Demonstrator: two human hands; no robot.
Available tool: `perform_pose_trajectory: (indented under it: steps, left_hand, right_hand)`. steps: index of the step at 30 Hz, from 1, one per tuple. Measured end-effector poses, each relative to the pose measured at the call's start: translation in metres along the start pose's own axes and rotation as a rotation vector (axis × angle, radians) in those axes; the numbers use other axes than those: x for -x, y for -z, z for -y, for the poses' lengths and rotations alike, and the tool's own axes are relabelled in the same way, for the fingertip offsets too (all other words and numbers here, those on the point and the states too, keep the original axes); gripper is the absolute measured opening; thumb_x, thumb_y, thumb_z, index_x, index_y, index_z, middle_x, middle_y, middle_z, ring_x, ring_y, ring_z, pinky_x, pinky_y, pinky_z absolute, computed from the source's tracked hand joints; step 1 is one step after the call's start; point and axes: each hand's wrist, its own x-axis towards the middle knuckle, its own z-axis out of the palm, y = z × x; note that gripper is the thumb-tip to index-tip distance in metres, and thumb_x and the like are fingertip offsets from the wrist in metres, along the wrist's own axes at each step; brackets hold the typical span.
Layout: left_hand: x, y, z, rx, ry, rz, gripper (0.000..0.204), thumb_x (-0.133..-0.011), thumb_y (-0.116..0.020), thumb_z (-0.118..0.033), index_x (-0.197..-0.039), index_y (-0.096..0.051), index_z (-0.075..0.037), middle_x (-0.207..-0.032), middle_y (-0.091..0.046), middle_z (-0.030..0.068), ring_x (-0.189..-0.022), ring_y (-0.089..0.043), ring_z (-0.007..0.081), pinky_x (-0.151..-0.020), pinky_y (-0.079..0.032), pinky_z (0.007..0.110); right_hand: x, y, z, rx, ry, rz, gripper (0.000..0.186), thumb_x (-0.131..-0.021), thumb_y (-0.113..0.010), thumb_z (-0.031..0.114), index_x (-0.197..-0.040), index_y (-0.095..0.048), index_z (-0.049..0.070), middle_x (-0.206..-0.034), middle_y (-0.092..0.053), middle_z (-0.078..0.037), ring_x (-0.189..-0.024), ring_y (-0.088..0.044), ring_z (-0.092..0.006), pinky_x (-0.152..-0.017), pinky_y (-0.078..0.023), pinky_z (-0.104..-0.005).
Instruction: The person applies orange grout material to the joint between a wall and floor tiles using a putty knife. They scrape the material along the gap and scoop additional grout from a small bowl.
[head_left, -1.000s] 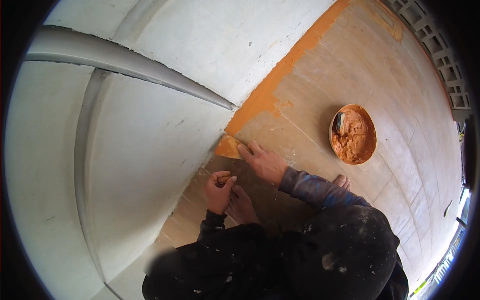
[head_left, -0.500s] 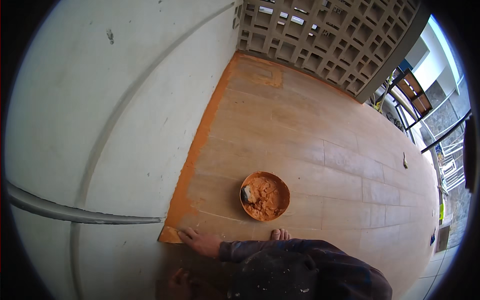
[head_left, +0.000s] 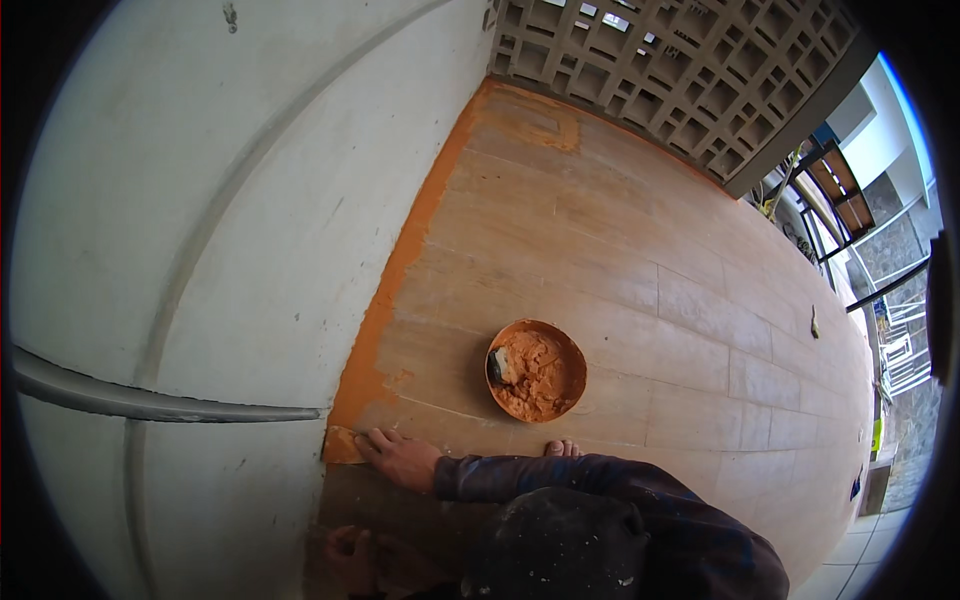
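At the foot of the white wall, my right hand (head_left: 402, 460) presses a thin, flat spreader (head_left: 343, 446) to the floor. The spreader is smeared orange and its edge meets the wall. A wide strip of orange paste (head_left: 392, 290) runs from there along the wall base. My left hand (head_left: 350, 552) is low in the shadow near the wall; its fingers look curled, but what they hold, if anything, is too dark to make out. A round bowl (head_left: 573, 400) of orange paste sits on the floor beyond my right arm, with a dark-and-pale tool (head_left: 498, 366) stuck in its left side.
The white wall (head_left: 260, 290) rises on the left, crossed by a grey band (head_left: 200, 406). A pierced block screen (head_left: 690, 90) closes the far end. My bare toes (head_left: 562, 448) show below the bowl. A small brush-like object (head_left: 814, 322) lies on the tiles at right, near wooden furniture (head_left: 840, 190).
The whole view has shifted, so the floor, bowl and wall sit higher in the picture. My right hand and the spreader keep about the same spot against the wall.
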Motion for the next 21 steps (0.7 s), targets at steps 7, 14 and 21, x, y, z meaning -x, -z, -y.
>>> perform_pose_trajectory:
  steps: [7,14,21]
  left_hand:
    - [0.005,-0.009,0.0,0.177,0.0,-0.057,0.032,-0.08,-0.086,-0.013,-0.103,-0.065,-0.006,-0.092,-0.065,0.0033,-0.082,-0.059,0.0125,-0.077,-0.05,0.03]
    - [0.014,-0.014,-0.014,0.221,-0.019,-0.056,0.03,-0.083,-0.084,-0.014,-0.104,-0.066,-0.005,-0.093,-0.064,0.0029,-0.082,-0.058,0.0131,-0.077,-0.05,0.031]
    - [0.01,0.009,-0.011,0.159,-0.048,-0.094,0.026,-0.084,-0.082,-0.012,-0.105,-0.068,-0.005,-0.092,-0.065,0.0017,-0.083,-0.059,0.0107,-0.077,-0.051,0.029]
  right_hand:
    - [0.008,-0.007,0.019,-0.079,0.093,0.112,0.055,-0.094,-0.052,0.011,-0.147,-0.042,-0.002,-0.129,-0.051,-0.02,-0.11,-0.063,-0.0354,-0.079,-0.062,-0.0444]
    - [0.003,0.004,0.005,-0.04,-0.072,0.083,0.064,-0.091,-0.054,0.008,-0.151,-0.036,-0.006,-0.132,-0.048,-0.023,-0.115,-0.06,-0.0372,-0.087,-0.059,-0.0435]
    - [0.003,-0.017,0.034,-0.121,0.152,0.089,0.059,-0.092,-0.054,0.009,-0.148,-0.04,-0.005,-0.127,-0.051,-0.025,-0.11,-0.065,-0.0386,-0.084,-0.06,-0.048]
